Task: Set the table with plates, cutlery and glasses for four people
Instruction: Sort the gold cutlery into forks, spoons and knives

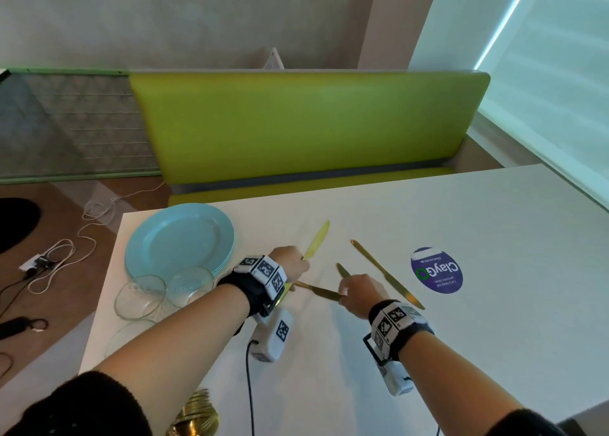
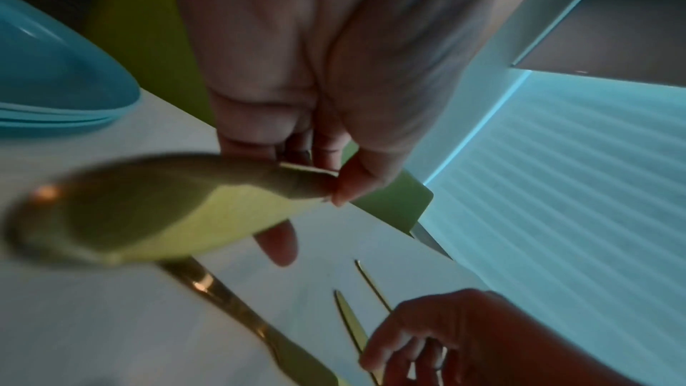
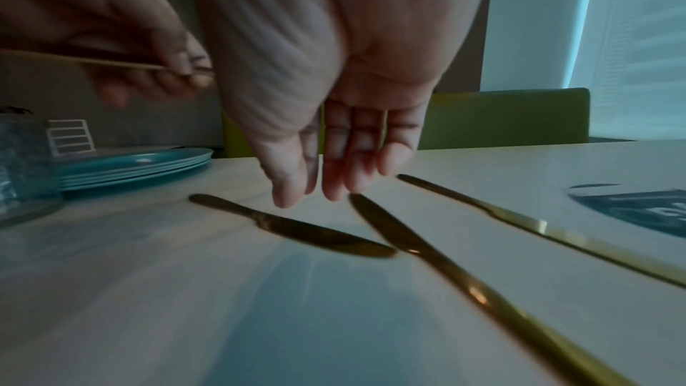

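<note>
My left hand pinches a gold knife by its middle and holds it off the white table, one end pointing towards the bench. In the left wrist view the thumb and fingers grip that knife. My right hand hovers with straight fingers over three gold knives lying on the table: a left one, a middle one just under the fingertips, and a right one. A stack of blue plates and two glasses stand at the left.
A round purple sticker lies right of the knives. More gold cutlery stands at the near edge. A green bench runs behind the table. Cables lie on the floor to the left.
</note>
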